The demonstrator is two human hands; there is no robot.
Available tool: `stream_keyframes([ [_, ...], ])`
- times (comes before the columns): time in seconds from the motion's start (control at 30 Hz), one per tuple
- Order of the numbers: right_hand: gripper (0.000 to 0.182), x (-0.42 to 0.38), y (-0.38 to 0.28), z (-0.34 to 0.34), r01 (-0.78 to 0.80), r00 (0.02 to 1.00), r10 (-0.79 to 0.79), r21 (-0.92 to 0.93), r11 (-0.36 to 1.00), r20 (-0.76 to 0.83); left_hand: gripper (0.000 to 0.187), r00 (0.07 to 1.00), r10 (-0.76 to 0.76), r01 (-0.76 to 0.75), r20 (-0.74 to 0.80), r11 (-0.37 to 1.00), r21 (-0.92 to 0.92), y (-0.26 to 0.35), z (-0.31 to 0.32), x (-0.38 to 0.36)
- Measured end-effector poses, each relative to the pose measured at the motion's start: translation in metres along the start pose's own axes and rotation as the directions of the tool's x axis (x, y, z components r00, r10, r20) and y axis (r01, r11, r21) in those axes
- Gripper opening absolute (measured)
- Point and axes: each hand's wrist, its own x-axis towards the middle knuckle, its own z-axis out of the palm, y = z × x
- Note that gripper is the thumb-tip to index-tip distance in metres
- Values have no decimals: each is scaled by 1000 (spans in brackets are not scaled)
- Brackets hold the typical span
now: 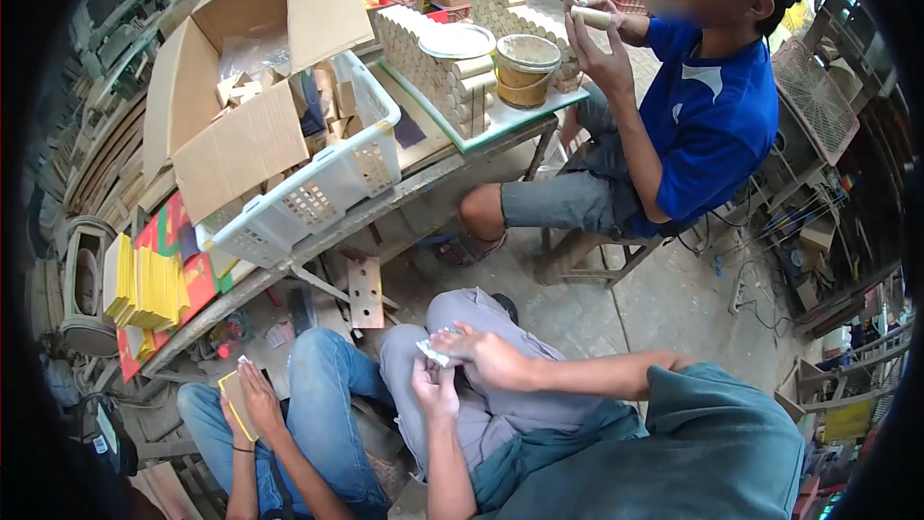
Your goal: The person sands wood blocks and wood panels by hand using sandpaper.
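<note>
Pinching a small, thin, whitish piece with greenish marks (431, 354), the left hand (439, 397) is raised above the knees of grey trousers (460, 306), its fingers bent and closed on the piece from below. The right hand (493, 362) reaches across from the side, fingers fairly straight and laid over the piece; whether they also grip it, I cannot tell. Much of the piece is covered, so its full outline and material are unclear.

It looks very light, and either folded or crumpled, so I would judge it more bendable than stiff, and easy to crease or tear if pulled hard. Pale powder on the left fingers could make it a bit slippery. The best hold is probably by the lower edge, between thumb and fingertips, leaving the upper face free.

Just to the left, a person in blue jeans (327, 380) holds a flat brown board with yellow edges (237, 406) between both hands. Across the floor, a seated person in a blue shirt (717, 125) holds a pale, round wooden cylinder (591, 17) in the fingers of both hands. On the long worktable (332, 236) are a white perforated plastic basket (313, 200), an open brown cardboard box (248, 149) and stacked yellow-edged pieces (149, 289).
</note>
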Motion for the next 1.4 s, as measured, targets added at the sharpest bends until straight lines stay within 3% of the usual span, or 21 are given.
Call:
stream_keyframes([
  [0.07, 47, -2, 3, -1, 20, 1000, -20, 21, 1000, 2, 45, 1000, 18, -17, -12, 1000, 26, 0, 0, -5],
  [0.17, 55, 7, 26, 2, -105, 991, 105, -3, 994, 83, 42, 995, -96, 96, 25, 995, 4, 11, 4, 0],
  [0.27, 49, -8, -10, -3, 25, 1000, -25, -30, 999, 10, 37, 999, 37, -37, 7, 998, 53, -1, -2, -3],
  [0.3, 48, -7, 9, 6, -27, 1000, 28, 157, 987, -4, 37, 999, 33, -30, -27, 996, 83, 3, 3, -3],
  [0.33, 49, -1, 17, 1, -41, 996, 43, -31, 999, 72, 40, 999, -49, 47, 11, 993, 104, 19, 11, -1],
  [0.4, 50, 11, 25, -3, -119, 981, 118, -2, 993, 153, 41, 996, -87, 86, 17, 996, 17, 10, 4, 1],
  [0.47, 45, -2, 9, 5, -13, 1000, 12, -13, 1000, -9, 42, 998, -54, 55, 43, 998, -14, 12, 4, 1],
  [0.5, 45, -5, -4, -1, 33, 999, -33, -15, 999, 10, 43, 999, 38, -38, 8, 999, 14, 11, 8, 2],
  [0.67, 53, 8, 18, -3, -131, 979, 132, -15, 991, 157, 45, 998, -27, 26, 56, 999, 20, 7, 4, 2],
  [0.73, 53, -3, -2, 0, -29, 1000, 29, -18, 999, 8, 47, 998, -46, 43, 45, 997, 62, 2, -4, 3],
  [0.77, 55, -7, -1, -2, 10, 1000, -10, 17, 1000, 27, 49, 999, 22, -26, 43, 995, 95, -1, -3, 1],
  [0.83, 48, 1, 10, -2, -71, 997, 71, -11, 997, -17, 47, 998, -58, 54, 24, 990, 132, 18, 10, 2],
  [0.87, 42, 13, 10, -10, -65, 993, 75, -113, 992, 86, 44, 998, -33, 22, 59, 982, 187, 13, 5, 2],
  [0.9, 41, 13, 28, 2, 44, 999, -41, -134, 990, 28, 42, 996, -29, 17, 85, 990, 137, 17, 5, 6],
  [1.0, 50, -2, -9, 2, 58, 998, -62, -100, 993, -31, 44, 996, 70, -72, 63, 997, 26, 4, 1, 3],
  [1.07, 58, 4, 10, 2, 20, 1000, -20, -64, 998, 2, 46, 997, -16, 15, 75, 1000, 23, 15, 7, 5],
  [1.13, 54, 18, 21, -3, -8, 998, 15, -120, 993, 57, 46, 993, 8, -16, 119, 998, 66, 18, 5, 8],
  [1.2, 48, 3, -2, 2, 16, 1000, -17, -45, 999, -25, 46, 990, -36, 26, 140, 997, 74, 20, 1, 10],
  [1.27, 48, 7, -11, -1, 41, 999, -40, -73, 996, 10, 42, 1000, -3, 3, 29, 1000, 8, 7, 1, 1],
  [1.33, 55, 15, 20, 2, -8, 1000, 9, -22, 1000, 22, 42, 987, -28, 23, 159, 999, 36, 23, 3, 8],
  [1.4, 56, 11, 17, 5, 23, 999, -20, -69, 997, 40, 43, 991, -45, 43, 128, 999, 15, 22, 3, 8],
])
